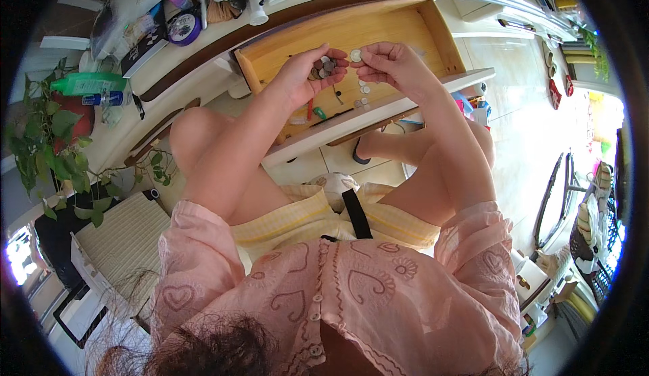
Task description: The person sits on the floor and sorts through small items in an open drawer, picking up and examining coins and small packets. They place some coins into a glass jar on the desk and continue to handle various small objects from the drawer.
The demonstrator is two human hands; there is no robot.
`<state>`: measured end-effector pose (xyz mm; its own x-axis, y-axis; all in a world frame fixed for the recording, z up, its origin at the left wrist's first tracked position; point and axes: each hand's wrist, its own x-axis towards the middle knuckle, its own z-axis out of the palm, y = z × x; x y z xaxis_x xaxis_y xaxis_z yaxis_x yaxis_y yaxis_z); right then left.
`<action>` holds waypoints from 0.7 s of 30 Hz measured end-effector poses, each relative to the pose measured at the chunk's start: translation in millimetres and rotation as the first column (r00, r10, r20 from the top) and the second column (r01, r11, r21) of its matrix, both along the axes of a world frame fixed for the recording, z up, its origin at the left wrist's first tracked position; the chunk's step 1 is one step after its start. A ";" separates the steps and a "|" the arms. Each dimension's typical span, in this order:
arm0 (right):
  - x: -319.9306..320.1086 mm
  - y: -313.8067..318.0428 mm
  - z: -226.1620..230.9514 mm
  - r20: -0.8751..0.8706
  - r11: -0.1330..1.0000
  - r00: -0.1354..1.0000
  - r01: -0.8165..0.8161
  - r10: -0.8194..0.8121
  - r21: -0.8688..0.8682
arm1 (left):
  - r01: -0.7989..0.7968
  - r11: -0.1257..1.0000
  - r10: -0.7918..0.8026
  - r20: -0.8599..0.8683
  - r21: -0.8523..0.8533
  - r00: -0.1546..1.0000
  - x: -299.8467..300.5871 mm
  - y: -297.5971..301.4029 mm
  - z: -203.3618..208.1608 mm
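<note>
My left hand [305, 73] is cupped palm up over an open wooden drawer [433, 28] and holds a small pile of coins [324, 67]. My right hand [391, 64] is right beside it, pinching a single silver coin [355, 56] between thumb and fingers. A few loose coins [364, 95] lie on the drawer bottom below my hands, next to a red and a green small object [315, 112].
The desk top [223, 35] behind the drawer is crowded with bottles, a round purple tin [184, 27] and cables. A leafy plant [47, 146] stands at my left. My knees are under the drawer, with a tiled floor [527, 133] to the right.
</note>
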<state>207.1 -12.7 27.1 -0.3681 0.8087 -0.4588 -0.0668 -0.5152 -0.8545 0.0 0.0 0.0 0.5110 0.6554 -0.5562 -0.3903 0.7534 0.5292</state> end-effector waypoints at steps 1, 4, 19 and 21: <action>-1.5 -2.3 -0.3 -0.002 1.000 1.000 -0.001 0.001 0.008 | 0.003 1.000 -0.003 -0.002 0.004 1.000 -0.2 -0.4 2.1; 2.5 -5.8 0.5 0.000 1.000 1.000 -0.005 0.005 0.011 | 0.007 1.000 -0.006 -0.021 0.030 1.000 5.8 -5.0 3.3; 7.1 -7.2 -6.5 0.116 0.994 0.992 -0.052 0.040 0.100 | 0.058 0.993 -0.048 -0.094 0.100 0.994 11.1 -16.4 13.7; 7.0 -8.1 -6.6 0.108 0.992 0.993 -0.056 0.044 0.114 | 0.060 0.993 -0.050 -0.099 0.105 0.994 12.5 -16.7 13.9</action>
<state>214.1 -20.8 20.4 -0.3642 0.8406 -0.4009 0.0494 -0.4125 -0.9096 12.5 -16.7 13.9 0.4960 0.6863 -0.5320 -0.2933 0.7091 0.6412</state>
